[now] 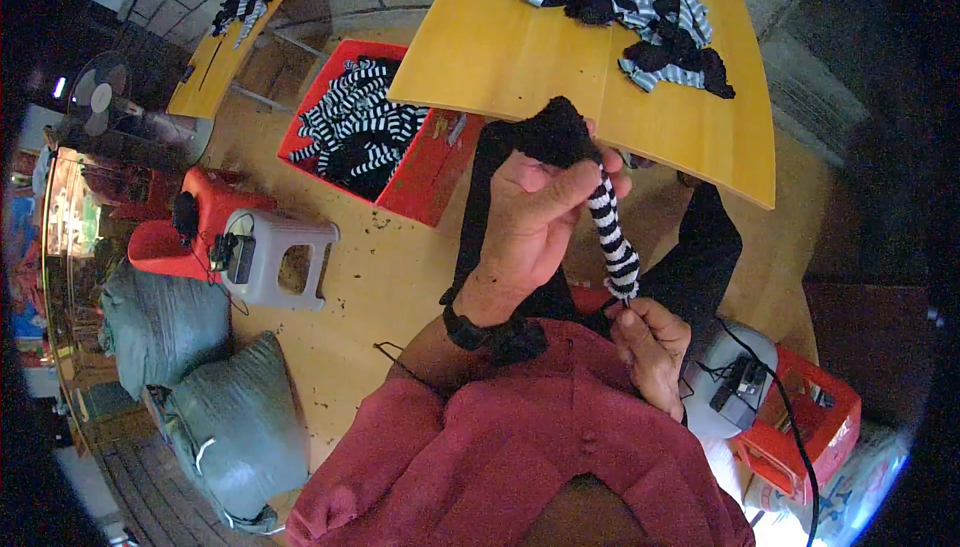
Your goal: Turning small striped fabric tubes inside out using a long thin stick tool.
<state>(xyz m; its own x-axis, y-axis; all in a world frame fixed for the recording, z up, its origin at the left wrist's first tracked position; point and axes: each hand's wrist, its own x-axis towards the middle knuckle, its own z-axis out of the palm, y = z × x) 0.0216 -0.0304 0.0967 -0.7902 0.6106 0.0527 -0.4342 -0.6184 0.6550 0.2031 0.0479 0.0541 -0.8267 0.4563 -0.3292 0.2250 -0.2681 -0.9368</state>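
Note:
A black-and-white striped knitted tube with a loose black top stretches between my two hands, in front of my red shirt. My left hand is closed around it where the stripes meet the black part. Lower and to the right, the fingers of my right hand pinch the pale frayed end. Something thin and dark shows at those fingertips, too small to name. Beyond my hands, several grey-and-white striped knitted pieces with black parts lie heaped on a yellow table.
Left of the table, a red crate is filled with striped knitted pieces. A grey stool, a red chair and stuffed green sacks stand at left. To my right are another grey stool with a cable and a red crate.

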